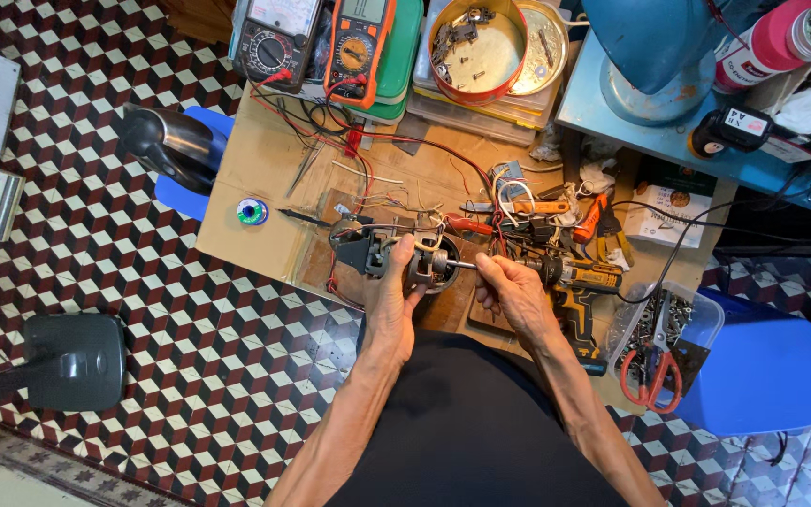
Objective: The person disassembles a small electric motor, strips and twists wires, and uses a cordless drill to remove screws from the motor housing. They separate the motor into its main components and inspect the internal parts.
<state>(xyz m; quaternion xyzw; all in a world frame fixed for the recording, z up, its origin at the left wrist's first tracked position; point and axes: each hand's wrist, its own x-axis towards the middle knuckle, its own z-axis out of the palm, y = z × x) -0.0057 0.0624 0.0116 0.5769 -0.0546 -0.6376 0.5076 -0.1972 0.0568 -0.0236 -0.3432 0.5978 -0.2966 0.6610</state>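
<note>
The person holds a small motor point(404, 255) over the worktop point(255, 188), close to their body. The left hand point(394, 299) is wrapped around the motor and grips it tight. A thin metal shaft point(460, 266) sticks out of the motor and points sideways toward the right hand point(509, 289). The right hand is pinched shut on the tip of that shaft, so it is the nearer hand to the shaft. A yellow drill point(582, 291) lies just right of the motor. Red-handled scissors point(654, 371) lie farther right of the motor. A solder spool point(252, 212) sits left of the motor.
</note>
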